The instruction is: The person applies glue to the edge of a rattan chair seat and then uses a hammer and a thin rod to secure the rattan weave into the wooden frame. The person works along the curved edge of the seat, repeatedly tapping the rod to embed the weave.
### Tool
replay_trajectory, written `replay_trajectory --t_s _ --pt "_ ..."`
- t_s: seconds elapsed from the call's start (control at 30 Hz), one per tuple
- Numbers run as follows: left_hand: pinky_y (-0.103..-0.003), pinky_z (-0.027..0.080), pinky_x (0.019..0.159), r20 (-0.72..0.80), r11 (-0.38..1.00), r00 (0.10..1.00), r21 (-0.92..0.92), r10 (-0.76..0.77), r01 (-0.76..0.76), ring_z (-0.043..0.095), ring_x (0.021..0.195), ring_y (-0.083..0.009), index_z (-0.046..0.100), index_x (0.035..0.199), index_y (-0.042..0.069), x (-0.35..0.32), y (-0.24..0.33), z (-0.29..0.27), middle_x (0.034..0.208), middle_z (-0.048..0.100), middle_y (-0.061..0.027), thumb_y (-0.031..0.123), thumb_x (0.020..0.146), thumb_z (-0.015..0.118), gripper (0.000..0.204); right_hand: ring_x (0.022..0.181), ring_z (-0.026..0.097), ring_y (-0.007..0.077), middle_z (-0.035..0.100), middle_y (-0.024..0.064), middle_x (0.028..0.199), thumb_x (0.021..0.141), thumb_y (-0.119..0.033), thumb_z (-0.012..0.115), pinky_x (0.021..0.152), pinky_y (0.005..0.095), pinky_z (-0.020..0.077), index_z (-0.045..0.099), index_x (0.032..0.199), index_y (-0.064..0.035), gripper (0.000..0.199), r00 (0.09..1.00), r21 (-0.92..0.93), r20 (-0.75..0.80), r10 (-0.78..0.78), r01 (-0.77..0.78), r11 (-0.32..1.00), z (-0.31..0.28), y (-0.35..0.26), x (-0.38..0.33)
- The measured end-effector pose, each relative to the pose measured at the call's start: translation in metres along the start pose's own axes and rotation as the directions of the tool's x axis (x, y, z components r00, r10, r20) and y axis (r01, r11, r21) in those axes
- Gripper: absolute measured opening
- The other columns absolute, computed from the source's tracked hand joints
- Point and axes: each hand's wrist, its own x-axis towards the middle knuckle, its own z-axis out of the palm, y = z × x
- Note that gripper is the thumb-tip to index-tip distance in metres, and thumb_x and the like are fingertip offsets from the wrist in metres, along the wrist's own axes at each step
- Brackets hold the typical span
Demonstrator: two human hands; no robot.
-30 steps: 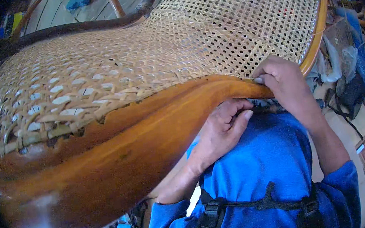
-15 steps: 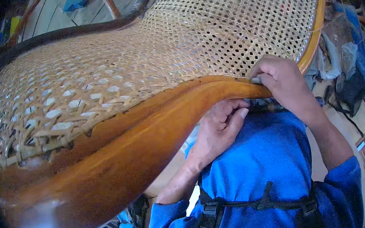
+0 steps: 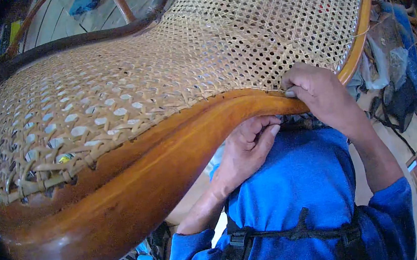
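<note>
Cluttered workshop floor behind a cane chair seat [image 3: 172, 78] held close.
Right hand [image 3: 318, 90] pinches a cane strand at the wooden frame [image 3: 138, 188]; left hand [image 3: 246, 149], fingers curled together, sits beneath.

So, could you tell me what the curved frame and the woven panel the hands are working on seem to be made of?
The curved frame looks like wood with a glossy amber varnish: grain streaks and a bright glare show. The woven panel seems to be pale natural cane, thin flat strands crossed into an open holed mesh, matt. The right hand rests at its edge, the left hand under the frame.
</note>
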Motion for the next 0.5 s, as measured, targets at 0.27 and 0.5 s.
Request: replay_trajectory --t_s 0.27,0.5 --pt "-0.031 0.048 0.077 0.007 0.995 0.996 -0.039 -0.094 0.094 0.062 0.085 -0.0213 0.062 0.098 0.001 0.000 -0.003 0.003 0.090 0.064 -0.0116 0.013 0.085 0.058 0.019 0.077 0.056 0.0388 0.056 0.0187 0.080 0.074 -0.008 0.051 0.069 0.0449 0.0451 0.055 0.085 0.0010 0.014 0.988 -0.218 0.120 -0.096 0.120 0.969 -0.011 0.000 0.011" --pt "-0.026 0.048 0.070 0.156 0.990 0.987 0.138 -0.044 0.022 0.060 0.076 -0.0132 0.062 0.096 0.001 0.000 0.018 -0.002 0.082 0.063 -0.0066 0.010 0.086 0.057 0.015 0.088 0.059 0.0299 0.059 0.0171 0.091 0.079 -0.012 0.052 0.078 0.0355 0.0460 0.056 0.100 0.0023 0.026 0.995 0.045 -0.076 -0.059 0.062 0.997 -0.033 0.023 -0.002"
